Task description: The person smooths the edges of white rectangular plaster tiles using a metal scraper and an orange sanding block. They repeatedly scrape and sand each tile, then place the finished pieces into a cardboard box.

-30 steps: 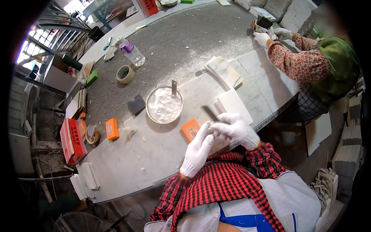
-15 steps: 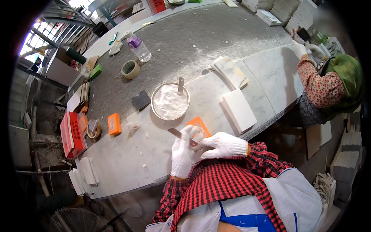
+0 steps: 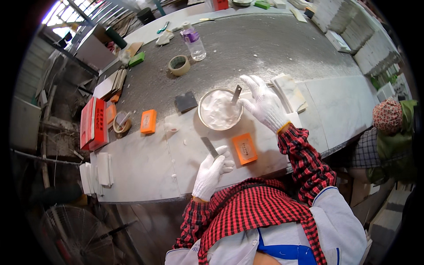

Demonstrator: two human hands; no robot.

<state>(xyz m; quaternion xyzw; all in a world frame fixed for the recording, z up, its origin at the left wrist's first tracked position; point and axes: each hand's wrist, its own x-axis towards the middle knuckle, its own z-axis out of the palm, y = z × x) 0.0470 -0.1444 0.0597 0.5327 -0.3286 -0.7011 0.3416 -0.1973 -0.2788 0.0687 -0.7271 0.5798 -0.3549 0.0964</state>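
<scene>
My gloved left hand (image 3: 210, 176) is closed on the lower end of a flat metal scraper blade (image 3: 208, 145), which points up and away over the marble slab. To the right, my gloved right hand (image 3: 264, 105) reaches out with its fingers stretched, beside the rim of a round bowl (image 3: 199, 115). White paste (image 3: 217, 109) fills the bowl. A second metal blade (image 3: 236, 93) stands in the paste, close to my right thumb; whether they touch I cannot tell. An orange box (image 3: 244, 149) lies between my hands, nearer to me than the bowl.
Past the bowl are a dark square pad (image 3: 186, 102), a tape roll (image 3: 179, 65) and a water bottle (image 3: 193, 42). Another orange box (image 3: 148, 121) and a red carton (image 3: 94, 123) stand left. White tile pieces (image 3: 289, 92) lie right of my hand. A co-worker (image 3: 391, 137) is at far right.
My right hand has left my left hand and the orange box and moved up to the bowl, its fingers opening out. My left hand keeps the blade. The view has shifted.
</scene>
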